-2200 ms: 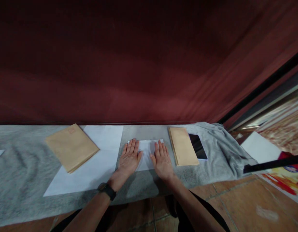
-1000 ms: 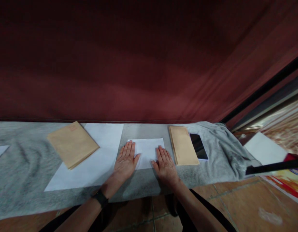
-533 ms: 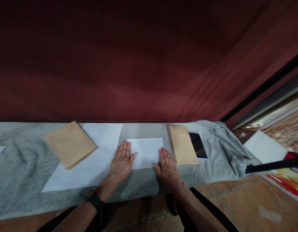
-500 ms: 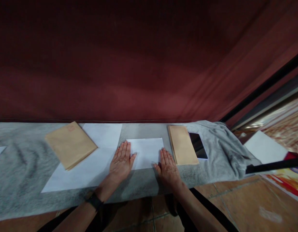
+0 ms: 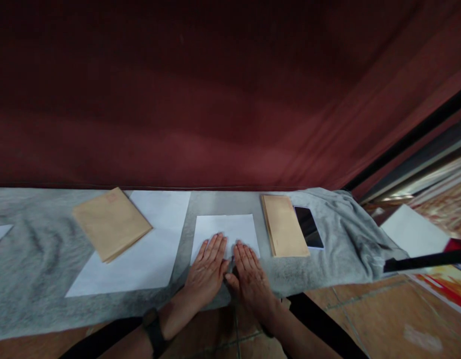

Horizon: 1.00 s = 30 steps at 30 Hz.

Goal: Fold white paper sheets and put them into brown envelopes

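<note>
A white folded-looking paper point(image 5: 226, 225) lies flat on the grey cloth in the middle. On its near left part rests my left hand point(image 5: 209, 264), palm down, fingers stretched out. My right hand point(image 5: 250, 271) lies palm down on the near right part of the same paper, fingers extended. The two thumbs are close together at the near edge, which the hands partly hide. Neither hand grips anything. To the left is a larger white sheet point(image 5: 155, 259), partly under a stack of brown envelopes point(image 5: 112, 224).
More brown envelopes point(image 5: 285, 227) lie right of the paper, beside a dark-screened phone point(image 5: 308, 227). A grey cloth point(image 5: 39, 279) covers the surface. A dark red curtain point(image 5: 215, 124) hangs behind. At far right are a black bar point(image 5: 428, 261) and a white panel point(image 5: 415, 230).
Both hands have moved inward and nearer to the body, from the paper's left and right edges to its near part. The paper stays in about the same place.
</note>
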Available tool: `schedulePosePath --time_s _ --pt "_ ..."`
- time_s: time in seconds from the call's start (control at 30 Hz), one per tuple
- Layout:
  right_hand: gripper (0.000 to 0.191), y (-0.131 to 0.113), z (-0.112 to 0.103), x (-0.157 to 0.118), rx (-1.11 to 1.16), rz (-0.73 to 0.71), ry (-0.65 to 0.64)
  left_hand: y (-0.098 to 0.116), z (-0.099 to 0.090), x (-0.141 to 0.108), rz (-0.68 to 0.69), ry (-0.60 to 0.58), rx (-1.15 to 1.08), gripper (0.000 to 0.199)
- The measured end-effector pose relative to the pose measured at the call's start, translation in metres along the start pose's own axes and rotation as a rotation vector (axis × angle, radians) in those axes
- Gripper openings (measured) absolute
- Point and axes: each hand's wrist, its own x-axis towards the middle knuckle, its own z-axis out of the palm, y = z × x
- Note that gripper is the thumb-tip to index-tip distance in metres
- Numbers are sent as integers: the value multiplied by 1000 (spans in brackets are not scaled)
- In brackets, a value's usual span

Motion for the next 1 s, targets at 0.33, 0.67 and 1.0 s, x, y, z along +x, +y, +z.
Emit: schedulePosePath --time_s 0.33,0.67,1.0 --pt "74 17 -3 -6 -85 62 4 -19 0 -5 -139 85 39 67" --pt "67 28 6 -6 -17 238 13 -30 -1 6 -231 108 69 65" --pt "57 9 5 75 378 306 -225 -10 27 40 -36 50 60 62"
